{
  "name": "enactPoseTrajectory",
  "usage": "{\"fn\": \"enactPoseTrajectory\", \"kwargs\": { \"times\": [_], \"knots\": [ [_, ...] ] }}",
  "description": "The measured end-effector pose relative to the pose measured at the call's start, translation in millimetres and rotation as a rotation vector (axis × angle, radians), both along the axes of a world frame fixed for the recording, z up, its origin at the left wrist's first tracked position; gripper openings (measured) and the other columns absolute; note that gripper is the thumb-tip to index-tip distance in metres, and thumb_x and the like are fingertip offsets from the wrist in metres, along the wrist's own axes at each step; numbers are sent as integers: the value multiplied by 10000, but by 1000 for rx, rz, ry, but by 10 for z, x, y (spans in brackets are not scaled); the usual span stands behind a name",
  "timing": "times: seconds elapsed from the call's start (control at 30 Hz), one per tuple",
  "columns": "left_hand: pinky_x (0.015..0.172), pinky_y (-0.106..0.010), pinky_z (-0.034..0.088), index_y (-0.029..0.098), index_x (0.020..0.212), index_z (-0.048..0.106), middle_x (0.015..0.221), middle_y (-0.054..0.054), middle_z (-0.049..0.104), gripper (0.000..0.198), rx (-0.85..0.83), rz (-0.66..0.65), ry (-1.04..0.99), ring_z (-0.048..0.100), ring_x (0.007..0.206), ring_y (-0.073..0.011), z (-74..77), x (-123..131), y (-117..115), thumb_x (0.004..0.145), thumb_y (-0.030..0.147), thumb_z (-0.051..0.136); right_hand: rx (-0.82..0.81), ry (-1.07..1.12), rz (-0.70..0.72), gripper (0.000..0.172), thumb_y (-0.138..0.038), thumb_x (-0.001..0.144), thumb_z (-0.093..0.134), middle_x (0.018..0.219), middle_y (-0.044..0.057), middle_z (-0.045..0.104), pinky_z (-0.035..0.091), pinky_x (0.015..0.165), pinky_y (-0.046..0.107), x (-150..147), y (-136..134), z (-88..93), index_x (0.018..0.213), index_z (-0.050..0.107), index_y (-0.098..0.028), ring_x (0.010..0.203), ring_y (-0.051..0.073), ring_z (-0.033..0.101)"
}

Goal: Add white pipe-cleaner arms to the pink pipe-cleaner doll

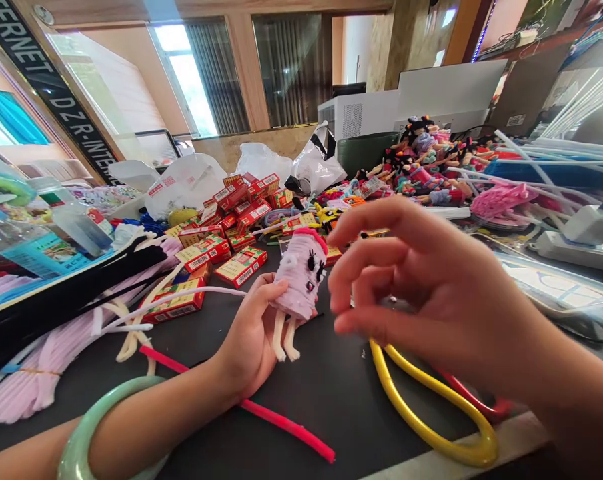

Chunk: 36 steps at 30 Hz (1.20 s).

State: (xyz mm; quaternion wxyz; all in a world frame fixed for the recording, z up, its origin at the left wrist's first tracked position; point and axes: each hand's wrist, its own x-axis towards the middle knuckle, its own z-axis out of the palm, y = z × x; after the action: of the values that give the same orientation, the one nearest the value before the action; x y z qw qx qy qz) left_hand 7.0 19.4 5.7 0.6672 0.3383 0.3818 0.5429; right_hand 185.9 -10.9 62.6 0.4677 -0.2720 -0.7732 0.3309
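My left hand [254,327] is closed around a small doll [297,280] wound from pale pink pipe cleaner. The doll has a darker pink top edge, black lashes and eyes on its side, and two cream legs hanging below. Just to the right of it, my right hand [406,280] is raised, slightly blurred, its fingers curved and apart with nothing visible between them. A bright pink pipe cleaner [286,423] lies on the dark table, passing under my left forearm. Below my right hand sits a yellow looped handle [396,400] with a red part beside it, partly hidden by my arm.
Red and yellow small boxes [241,265] are heaped behind the doll. Pale pink pipe cleaners [26,387] lie bundled at left, near black ones [81,300]. Finished dolls [426,167] pile up at back right. A power strip [576,247] and plastic bottles [36,247] flank the table.
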Motion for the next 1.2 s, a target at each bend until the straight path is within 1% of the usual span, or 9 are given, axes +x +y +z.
{"fn": "enactPoseTrajectory", "kwargs": {
  "times": [0.1, 0.23, 0.33, 0.53, 0.63, 0.77, 0.9, 1.0, 1.2],
  "knots": [
    [642, -244, 573, 190, 783, 557, 730, -5, 653, 131, -17, 47, -25, 631, 643, -143, 28, 4, -7, 691, 212, 647, 58, -20, -140, 385, -43, 800, 598, 734, -87, 600, 425, 445, 208, 32, 93, -20, 1084, 479, -274, 479, 77, 520],
    [701, -286, 597, 190, 796, 550, 807, -35, 685, 159, -11, 48, 16, 656, 696, -171, 38, 15, -4, 680, 228, 652, 281, -226, -384, 405, -30, 781, 574, 753, -60, 607, 430, 504, 235, 62, 161, -53, 1120, 490, -235, 494, 83, 514],
    [692, -294, 605, 185, 799, 543, 865, -64, 702, 162, 0, 58, 40, 661, 709, -181, 31, 20, -2, 680, 233, 642, 396, -348, -462, 407, -20, 781, 572, 748, -55, 619, 417, 524, 227, 56, 184, -68, 1134, 505, -211, 513, 86, 530],
    [657, -276, 599, 183, 805, 540, 803, -53, 674, 148, -33, 66, 46, 638, 665, -172, 50, 24, -9, 693, 234, 621, 386, -449, -465, 368, -65, 785, 576, 728, -42, 653, 386, 492, 223, 56, 208, -66, 1124, 529, -201, 511, 103, 544],
    [659, -281, 599, 180, 807, 539, 772, -40, 653, 131, -63, 66, 36, 623, 643, -165, 62, 32, -10, 698, 219, 602, 363, -465, -465, 380, -58, 781, 565, 728, -43, 648, 382, 498, 221, 61, 215, -68, 1132, 537, -203, 498, 101, 531],
    [657, -270, 595, 170, 798, 545, 740, -30, 628, 109, -56, 57, 6, 603, 633, -152, 64, 32, -4, 712, 212, 597, 329, -490, -454, 397, -51, 776, 580, 721, -43, 649, 377, 515, 219, 62, 220, -76, 1147, 547, -191, 506, 105, 536],
    [659, -264, 589, 164, 816, 555, 746, -33, 634, 105, -64, 47, 17, 607, 639, -150, 73, 24, -8, 729, 216, 586, 351, -580, -475, 273, -65, 775, 625, 700, -44, 650, 373, 545, 222, 79, 231, -88, 1013, 629, -199, 524, 108, 543],
    [636, -246, 577, 164, 829, 555, 736, -29, 634, 102, -77, 51, 26, 622, 650, -154, 81, 24, -16, 740, 211, 572, 381, -625, -480, 188, -86, 784, 660, 642, -46, 616, 365, 533, 219, 96, 239, -99, 940, 675, -189, 506, 109, 528],
    [630, -250, 573, 153, 882, 573, 722, -28, 657, 134, -72, 48, 31, 637, 624, -156, 81, 24, -18, 760, 203, 549, 392, -653, -432, 138, -71, 770, 691, 618, -43, 605, 358, 529, 213, 98, 254, -109, 872, 695, -163, 502, 103, 522]
  ]
}}
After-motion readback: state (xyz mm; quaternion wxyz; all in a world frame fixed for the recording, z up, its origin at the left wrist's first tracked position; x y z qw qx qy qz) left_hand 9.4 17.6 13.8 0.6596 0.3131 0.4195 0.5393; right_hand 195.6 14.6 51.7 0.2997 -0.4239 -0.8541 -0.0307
